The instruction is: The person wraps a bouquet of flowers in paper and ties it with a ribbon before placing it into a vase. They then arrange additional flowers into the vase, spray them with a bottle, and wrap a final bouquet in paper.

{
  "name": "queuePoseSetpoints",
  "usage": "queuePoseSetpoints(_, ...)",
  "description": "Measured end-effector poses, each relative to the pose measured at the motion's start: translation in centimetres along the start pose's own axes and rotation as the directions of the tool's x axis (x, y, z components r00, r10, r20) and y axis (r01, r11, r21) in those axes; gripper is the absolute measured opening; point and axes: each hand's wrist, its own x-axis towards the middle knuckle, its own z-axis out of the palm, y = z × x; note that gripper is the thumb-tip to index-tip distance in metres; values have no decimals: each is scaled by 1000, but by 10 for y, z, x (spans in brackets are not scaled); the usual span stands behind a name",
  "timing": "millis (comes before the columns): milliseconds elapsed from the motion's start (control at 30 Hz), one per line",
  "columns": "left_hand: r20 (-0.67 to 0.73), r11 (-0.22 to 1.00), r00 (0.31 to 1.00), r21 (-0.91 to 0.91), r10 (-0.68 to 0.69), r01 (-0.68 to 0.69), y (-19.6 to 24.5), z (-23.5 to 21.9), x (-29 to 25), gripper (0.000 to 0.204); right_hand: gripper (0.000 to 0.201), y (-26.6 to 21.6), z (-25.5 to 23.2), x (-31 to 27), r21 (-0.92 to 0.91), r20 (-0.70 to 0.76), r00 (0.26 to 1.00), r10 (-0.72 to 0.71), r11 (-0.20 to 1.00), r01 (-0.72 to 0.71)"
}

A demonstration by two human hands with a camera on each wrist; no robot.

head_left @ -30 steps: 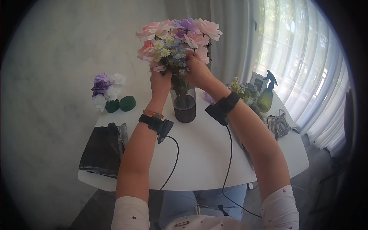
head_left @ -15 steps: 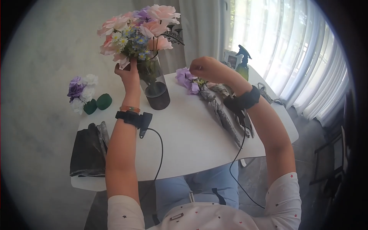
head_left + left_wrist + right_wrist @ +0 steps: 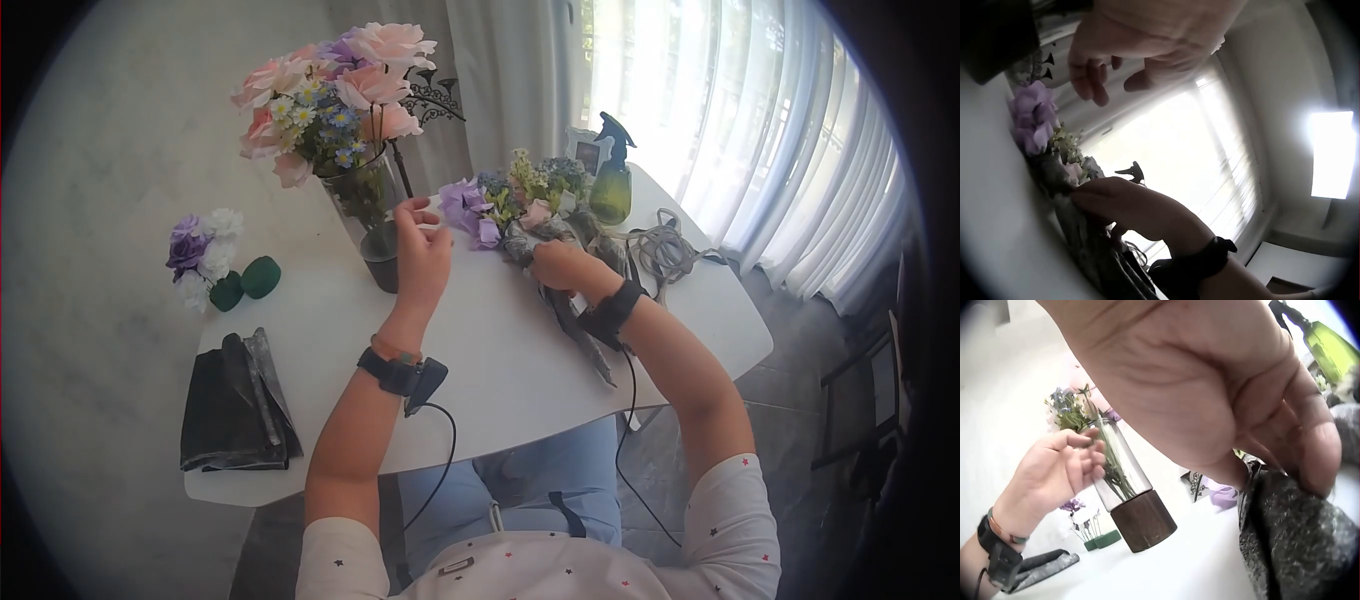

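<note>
In the head view the right hand [image 3: 568,268] grips a grey-black wrapped bouquet [image 3: 574,320] near its flowers. Crinkled dark wrap [image 3: 1304,531] lies under its curled fingers in the right wrist view. The left hand [image 3: 422,262] is raised in the air, holding nothing, its fingers loosely bent, in front of a glass vase [image 3: 380,262]. Pink roses [image 3: 372,84], daisies and small blue flowers stand in that vase. Purple flowers [image 3: 464,204] stick out at the left end of the wrapped bouquet.
Behind the bouquet stand a green spray bottle [image 3: 611,192] and a small framed picture [image 3: 587,150]. A coiled grey cord [image 3: 668,250] lies to the right. At the left are purple and white flowers [image 3: 206,250], green foam pieces [image 3: 261,277] and folded dark wrap [image 3: 236,410].
The left hand has come away from the vase flowers and moved right. After leaving those flowers, the right hand has come down onto the wrapped bouquet and taken hold of it.
</note>
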Motion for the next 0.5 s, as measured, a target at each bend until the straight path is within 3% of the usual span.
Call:
queuePoseSetpoints(67, 196, 941, 925, 158, -326, 298, -1, 14, -8, 42, 31, -8, 3, 0, 19, 25, 999, -36, 999, 36)
queuePoseSetpoints(100, 195, 942, 926, 157, -323, 296, -5, 20, -12, 42, 30, -12, 5, -2, 131, 31, 999, -21, 991, 17)
queuePoseSetpoints(167, 314, 788, 728, 342, -609, 512, -25, 29, -16, 45, 32, -18, 6, -4, 347, 48, 999, 9, 937, -26)
queuePoseSetpoints(200, 315, 790, 730, 340, -607, 510, -38, 31, -14, 45, 31, -19, 7, -2, 395, 97, 995, 21, 917, -58)
queuePoseSetpoints(233, 337, 757, 682, 380, -649, 532, -54, 33, -12, 45, 31, -18, 8, -1, 392, 95, 995, 23, 918, -58)
queuePoseSetpoints(267, 355, 722, 632, 419, -689, 551, -66, 35, -10, 46, 31, -16, 10, 0, 524, 120, 992, -27, 850, -40)
queuePoseSetpoints(333, 394, 760, 651, 382, -649, 526, -83, 33, -7, 44, 28, -14, 18, 4, 729, 102, 984, -147, 684, 26)
queuePoseSetpoints(467, 459, 805, 665, 272, -590, 527, -86, 24, -9, 37, 25, -4, 32, 8, 823, 101, 989, -103, 567, -25)
queuePoseSetpoints(500, 457, 802, 661, 278, -595, 529, -83, 20, -10, 37, 25, 3, 40, 12, 908, 54, 996, -69, 419, -20)
